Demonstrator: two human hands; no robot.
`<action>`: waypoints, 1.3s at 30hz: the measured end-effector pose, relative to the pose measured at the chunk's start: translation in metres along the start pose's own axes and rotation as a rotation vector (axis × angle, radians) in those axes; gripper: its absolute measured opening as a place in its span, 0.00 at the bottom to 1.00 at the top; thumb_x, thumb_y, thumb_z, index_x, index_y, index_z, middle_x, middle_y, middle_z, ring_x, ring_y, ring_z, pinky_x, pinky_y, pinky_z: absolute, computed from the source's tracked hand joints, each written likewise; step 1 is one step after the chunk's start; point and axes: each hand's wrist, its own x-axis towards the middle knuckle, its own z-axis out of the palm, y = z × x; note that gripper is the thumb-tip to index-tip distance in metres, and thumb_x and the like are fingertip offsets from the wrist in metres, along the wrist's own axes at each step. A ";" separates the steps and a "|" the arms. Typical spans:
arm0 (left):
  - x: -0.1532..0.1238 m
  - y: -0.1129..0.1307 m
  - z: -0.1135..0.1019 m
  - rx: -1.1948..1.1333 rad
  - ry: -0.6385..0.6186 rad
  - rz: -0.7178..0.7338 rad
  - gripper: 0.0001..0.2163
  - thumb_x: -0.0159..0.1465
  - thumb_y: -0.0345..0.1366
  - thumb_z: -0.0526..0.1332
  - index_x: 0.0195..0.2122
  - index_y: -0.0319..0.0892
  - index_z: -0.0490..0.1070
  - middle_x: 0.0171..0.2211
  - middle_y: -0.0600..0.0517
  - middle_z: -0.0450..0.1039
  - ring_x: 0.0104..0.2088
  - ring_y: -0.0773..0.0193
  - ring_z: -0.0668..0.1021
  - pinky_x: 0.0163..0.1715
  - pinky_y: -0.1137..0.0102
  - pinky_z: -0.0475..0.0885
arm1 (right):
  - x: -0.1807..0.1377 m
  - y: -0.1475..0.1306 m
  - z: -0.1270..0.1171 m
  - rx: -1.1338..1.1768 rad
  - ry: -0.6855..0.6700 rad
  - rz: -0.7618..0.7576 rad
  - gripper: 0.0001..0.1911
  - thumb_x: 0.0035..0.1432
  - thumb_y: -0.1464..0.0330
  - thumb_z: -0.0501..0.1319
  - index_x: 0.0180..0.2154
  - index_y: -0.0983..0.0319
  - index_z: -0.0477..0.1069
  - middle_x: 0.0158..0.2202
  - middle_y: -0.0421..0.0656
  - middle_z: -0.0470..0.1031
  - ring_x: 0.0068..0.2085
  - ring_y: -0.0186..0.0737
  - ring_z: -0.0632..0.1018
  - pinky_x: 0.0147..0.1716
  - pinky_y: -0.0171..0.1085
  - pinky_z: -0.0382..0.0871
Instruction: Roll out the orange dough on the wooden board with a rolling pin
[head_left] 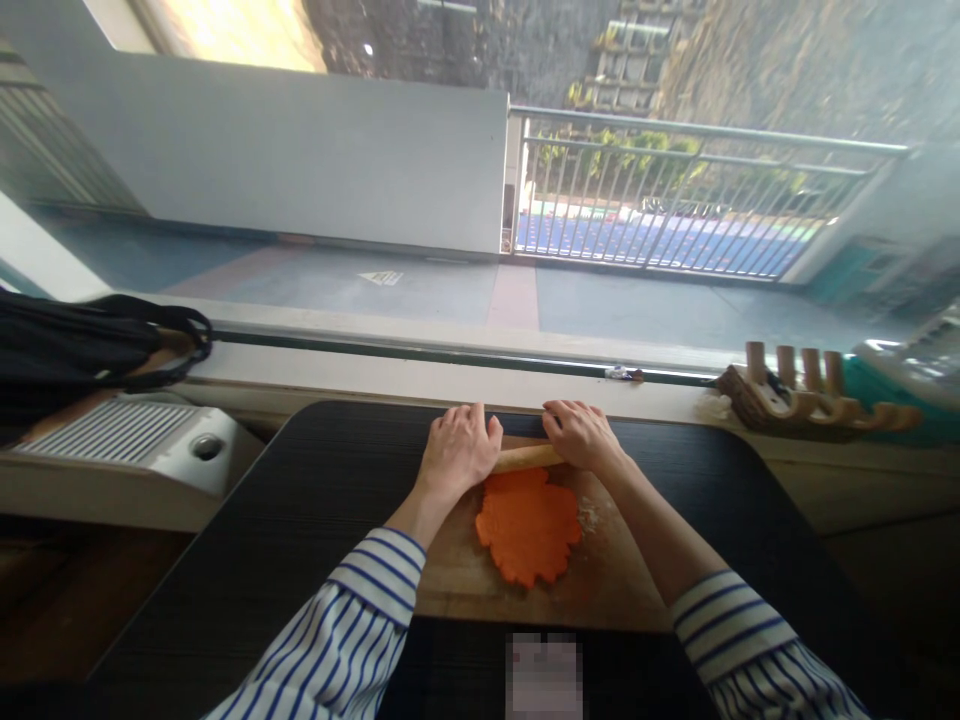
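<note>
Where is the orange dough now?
Head view, centre: the orange dough lies on the wooden board, right beside the rolling pin under the left hand and right hand.

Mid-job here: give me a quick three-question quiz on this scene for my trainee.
1. True or false: the left hand and the right hand are both on the rolling pin.
2. Multiple choice: the orange dough lies on A) a metal tray, B) the wooden board, C) a plate.
3. Fill in: the wooden rack by the window sits on the person's ____ side.
Key: 1 true; 2 B; 3 right.
</note>
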 end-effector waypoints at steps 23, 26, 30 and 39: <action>-0.058 0.015 -0.002 0.100 -0.007 0.085 0.24 0.69 0.43 0.44 0.60 0.35 0.63 0.59 0.38 0.65 0.61 0.48 0.65 0.60 0.52 0.56 | -0.078 -0.001 0.008 -0.103 0.162 -0.083 0.20 0.69 0.62 0.41 0.49 0.57 0.69 0.60 0.47 0.66 0.60 0.48 0.64 0.57 0.55 0.55; -0.064 0.014 0.000 0.081 0.003 0.106 0.25 0.69 0.44 0.44 0.60 0.34 0.63 0.60 0.37 0.64 0.61 0.47 0.64 0.60 0.51 0.56 | -0.088 -0.001 0.008 -0.097 0.180 -0.107 0.20 0.69 0.62 0.42 0.49 0.57 0.70 0.60 0.48 0.65 0.61 0.48 0.64 0.57 0.54 0.55; -0.075 0.009 0.001 0.041 -0.006 0.154 0.24 0.69 0.44 0.46 0.59 0.34 0.64 0.60 0.37 0.63 0.61 0.47 0.64 0.60 0.52 0.58 | -0.104 0.004 0.012 -0.041 0.193 -0.156 0.19 0.68 0.60 0.44 0.49 0.56 0.70 0.60 0.46 0.65 0.61 0.48 0.63 0.57 0.51 0.56; -0.097 -0.013 -0.020 -0.116 -0.103 0.276 0.18 0.66 0.45 0.54 0.51 0.39 0.71 0.55 0.43 0.71 0.56 0.53 0.71 0.57 0.56 0.62 | -0.121 0.021 0.022 0.094 0.238 -0.269 0.14 0.65 0.59 0.54 0.47 0.56 0.71 0.56 0.44 0.70 0.58 0.46 0.67 0.56 0.48 0.60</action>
